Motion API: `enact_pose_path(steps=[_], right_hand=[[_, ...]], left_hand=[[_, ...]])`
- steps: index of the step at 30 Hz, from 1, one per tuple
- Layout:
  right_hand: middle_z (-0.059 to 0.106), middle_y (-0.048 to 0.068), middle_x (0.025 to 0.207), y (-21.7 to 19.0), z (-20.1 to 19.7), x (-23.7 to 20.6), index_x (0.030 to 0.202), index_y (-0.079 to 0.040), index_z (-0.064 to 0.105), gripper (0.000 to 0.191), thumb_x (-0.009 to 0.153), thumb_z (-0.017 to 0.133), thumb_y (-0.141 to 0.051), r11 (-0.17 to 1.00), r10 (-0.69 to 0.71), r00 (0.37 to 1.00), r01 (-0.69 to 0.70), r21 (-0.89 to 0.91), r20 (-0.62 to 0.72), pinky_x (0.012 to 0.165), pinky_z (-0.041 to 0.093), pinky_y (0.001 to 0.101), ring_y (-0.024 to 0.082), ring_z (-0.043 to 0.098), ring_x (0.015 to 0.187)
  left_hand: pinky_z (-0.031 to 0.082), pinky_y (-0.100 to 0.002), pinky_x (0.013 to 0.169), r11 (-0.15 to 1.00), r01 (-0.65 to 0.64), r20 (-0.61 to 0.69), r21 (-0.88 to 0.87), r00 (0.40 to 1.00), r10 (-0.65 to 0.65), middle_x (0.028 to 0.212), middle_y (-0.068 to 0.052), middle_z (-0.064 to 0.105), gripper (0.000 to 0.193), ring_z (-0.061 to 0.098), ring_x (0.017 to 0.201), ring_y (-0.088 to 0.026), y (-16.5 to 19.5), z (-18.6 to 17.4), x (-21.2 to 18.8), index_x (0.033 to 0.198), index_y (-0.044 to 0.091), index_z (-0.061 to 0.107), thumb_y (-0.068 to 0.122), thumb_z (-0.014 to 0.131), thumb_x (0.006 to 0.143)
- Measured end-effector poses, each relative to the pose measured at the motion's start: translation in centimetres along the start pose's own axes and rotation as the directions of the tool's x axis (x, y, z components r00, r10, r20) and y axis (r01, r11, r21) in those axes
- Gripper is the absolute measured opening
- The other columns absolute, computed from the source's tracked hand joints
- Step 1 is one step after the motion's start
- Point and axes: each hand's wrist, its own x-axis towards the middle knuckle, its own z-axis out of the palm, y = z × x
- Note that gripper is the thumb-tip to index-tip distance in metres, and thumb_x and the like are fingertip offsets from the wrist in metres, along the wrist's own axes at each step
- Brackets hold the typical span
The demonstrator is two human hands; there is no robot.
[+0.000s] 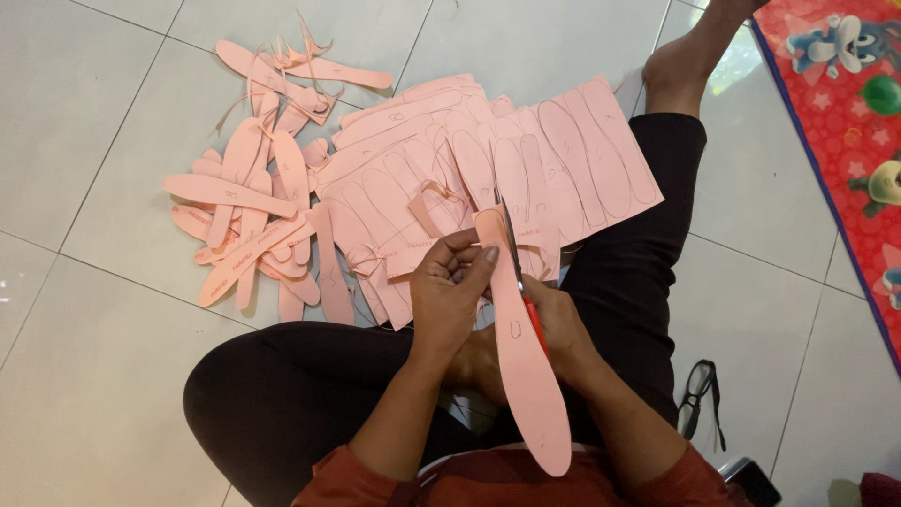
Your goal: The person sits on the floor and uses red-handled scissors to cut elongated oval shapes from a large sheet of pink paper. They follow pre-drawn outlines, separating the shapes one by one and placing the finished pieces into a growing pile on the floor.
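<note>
- Hands met at lower centre of the frame, above the crossed legs of a person seated on the floor [113, 376] of pale grey tiles.
- Left hand [450, 291] was closed on the upper part of a long pink insole cutout [526, 366], with thumb and fingertips pinching its left edge near the rounded tip.
- Right hand [558, 324] sat just right of the cutout, largely hidden behind it, and was wrapped around the red handle of a pair of scissors [521, 282].
- Scissor blades ran up along the right edge of the cutout toward its tip; whether the blades were parted or closed could not be told.
- The cutout reached from mid-frame down to the person's red shirt at the bottom edge.
- Pink sheets [526, 155], marked with drawn insole outlines, lay fanned across the floor and over 1 leg in the upper middle of the frame.
- A loose heap of cut insole shapes [249, 202] and thin trimmings lay at upper left, touching the sheets.
- Dark-framed glasses [696, 390] rested on the tiles at lower right, well apart from the hands.
- A red cartoon-printed mat [845, 103] filled the upper right corner.
</note>
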Motion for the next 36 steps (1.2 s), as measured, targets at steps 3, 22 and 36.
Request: enact_pose_path(steps=[3,22,36], right_hand=[[0.070,0.019,0.073,0.5,0.0,0.0,0.106,0.001,0.064,0.042,0.089,0.061,-0.037,1.000,0.021,1.000,-0.021,-0.020,-0.004,0.059,0.053,0.0367,0.025,0.069,0.062],[0.072,0.014,0.086,0.5,0.5,0.6,0.130,-0.001,0.054,0.055,0.083,0.069,-0.023,0.997,-0.070,0.997,0.070,-0.026,0.033,0.068,0.057,0.0360,0.024,0.071,0.073],[0.070,0.015,0.077,-0.3,0.5,0.4,0.118,0.001,0.058,0.038,0.089,0.058,-0.023,0.999,-0.014,1.000,0.013,-0.050,-0.019,0.062,0.055,0.0356,0.025,0.069,0.065]], left_hand=[[0.055,-0.023,0.058,1.000,0.001,-0.006,0.006,1.000,-0.001,0.091,-0.010,0.073,0.028,0.067,0.071,-0.008,-0.2,-0.1,0.1,0.119,-0.006,0.063,0.005,0.071,0.095],[0.044,-0.018,0.058,0.996,-0.040,0.034,0.085,0.999,0.037,0.080,0.002,0.065,0.015,0.052,0.066,-0.001,-0.7,0.1,-0.3,0.096,0.002,0.067,0.016,0.070,0.100],[0.047,-0.018,0.059,0.997,0.013,0.049,0.081,0.999,-0.017,0.079,0.002,0.066,0.015,0.056,0.066,-0.001,-0.5,0.5,-0.4,0.095,0.002,0.066,0.016,0.069,0.099]])
